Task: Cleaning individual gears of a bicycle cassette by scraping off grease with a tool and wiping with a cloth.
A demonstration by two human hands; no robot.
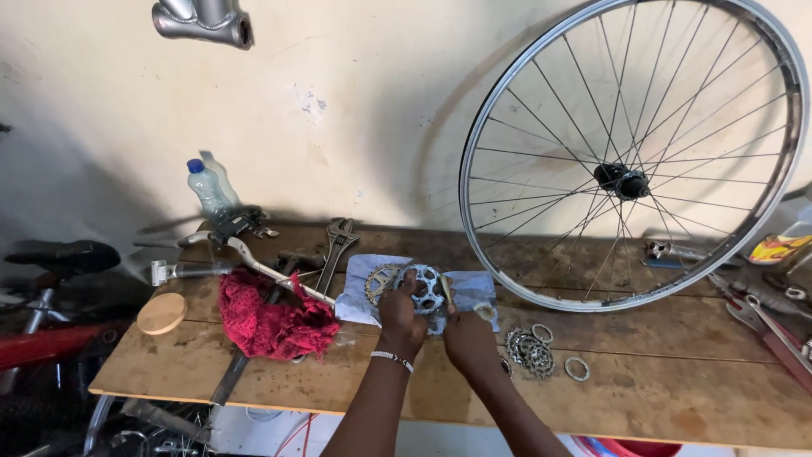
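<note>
Together, hands (436,326) gripping sprocket (425,290) — workbench (643,372)

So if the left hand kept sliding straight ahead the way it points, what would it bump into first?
The left hand already touches the sprocket on the pale cloth. Beyond that, probably the wheel's rim by the wall, though depth is unclear.

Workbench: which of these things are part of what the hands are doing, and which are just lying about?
In hand: left hand, right hand, sprocket cluster, loose sprockets, spacer ring, paper.

Lying about: wheel, red cloth, water bottle, wrench, wooden disc.
</note>
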